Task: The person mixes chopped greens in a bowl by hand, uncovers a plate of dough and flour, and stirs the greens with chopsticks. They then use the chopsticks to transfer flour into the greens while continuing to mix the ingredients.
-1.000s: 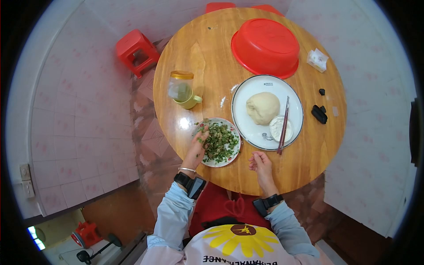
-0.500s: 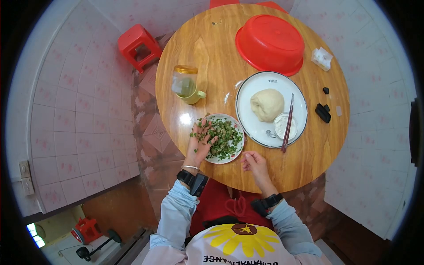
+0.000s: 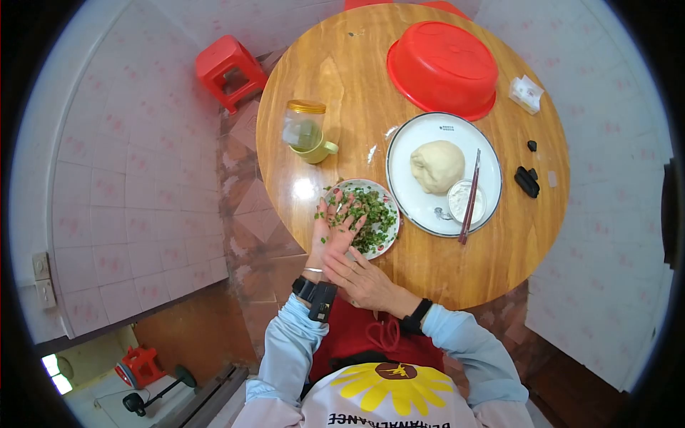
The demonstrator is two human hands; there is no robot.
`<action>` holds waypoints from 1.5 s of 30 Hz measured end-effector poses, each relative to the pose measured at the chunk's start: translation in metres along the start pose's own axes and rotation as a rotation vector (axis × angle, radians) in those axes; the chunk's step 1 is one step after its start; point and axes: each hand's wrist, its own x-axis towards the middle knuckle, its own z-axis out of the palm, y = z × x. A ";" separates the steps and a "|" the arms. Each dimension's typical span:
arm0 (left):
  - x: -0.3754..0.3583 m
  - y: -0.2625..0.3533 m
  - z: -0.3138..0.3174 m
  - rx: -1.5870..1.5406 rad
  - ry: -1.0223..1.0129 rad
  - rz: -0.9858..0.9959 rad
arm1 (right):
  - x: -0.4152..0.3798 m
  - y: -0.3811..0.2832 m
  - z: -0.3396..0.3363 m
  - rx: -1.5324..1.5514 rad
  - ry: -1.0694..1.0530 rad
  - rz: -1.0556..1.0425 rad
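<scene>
A white patterned plate (image 3: 394,237) holds chopped green herbs mixed with darker bits (image 3: 374,220). My left hand (image 3: 330,232) is palm up at the plate's left edge, its fingers spread and flecked with green pieces. Across the base of that palm lies my right hand (image 3: 362,282), its fingers stretched out and nothing visible in them. To the right, a large white plate (image 3: 417,214) bears a ball of dough (image 3: 437,166). Also on it are a small bowl of white powder (image 3: 462,202) and a pair of dark chopsticks (image 3: 471,196) resting over the bowl.
An upturned red basin (image 3: 446,68) sits at the back. On the left, a gold-lidded jar (image 3: 305,123) stands in a yellow-green mug (image 3: 314,152). At the right are a tissue pack (image 3: 526,94) and black objects (image 3: 526,182). A red stool (image 3: 227,68) stands beyond the table (image 3: 342,78).
My right hand has moved left from the table's front edge onto my left hand's palm. My left hand stays by the herb plate, and the whole view has shifted slightly.
</scene>
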 end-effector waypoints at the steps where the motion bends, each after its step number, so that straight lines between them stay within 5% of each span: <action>1: 0.000 -0.001 -0.003 0.000 0.004 0.003 | 0.002 0.002 0.002 0.050 0.010 -0.041; 10: -0.006 -0.012 -0.002 0.021 0.066 -0.039 | 0.015 0.002 0.006 0.136 -0.099 -0.222; 22: -0.005 -0.016 -0.007 0.016 0.050 -0.064 | 0.016 0.003 0.015 0.232 -0.045 -0.192; 29: -0.001 -0.013 -0.011 0.183 0.090 0.091 | 0.008 0.009 0.010 0.108 -0.055 -0.184; 35: 0.002 0.003 -0.001 0.481 0.208 0.257 | -0.024 0.013 -0.009 -0.059 0.083 0.136; 37: 0.006 0.004 0.000 0.511 0.220 0.284 | -0.037 0.000 -0.014 0.268 -0.198 0.474; 38: 0.008 0.003 0.001 0.510 0.216 0.281 | -0.039 -0.009 -0.017 0.265 -0.198 0.477; 40: 0.011 0.002 0.002 0.564 0.270 0.323 | -0.037 -0.026 -0.024 0.780 -0.282 0.806; 44: 0.024 -0.002 -0.022 0.837 0.246 0.369 | -0.040 -0.023 -0.022 0.423 -0.106 0.510; 45: 0.021 -0.003 -0.025 1.208 0.162 0.490 | -0.042 -0.014 -0.018 0.288 -0.029 0.478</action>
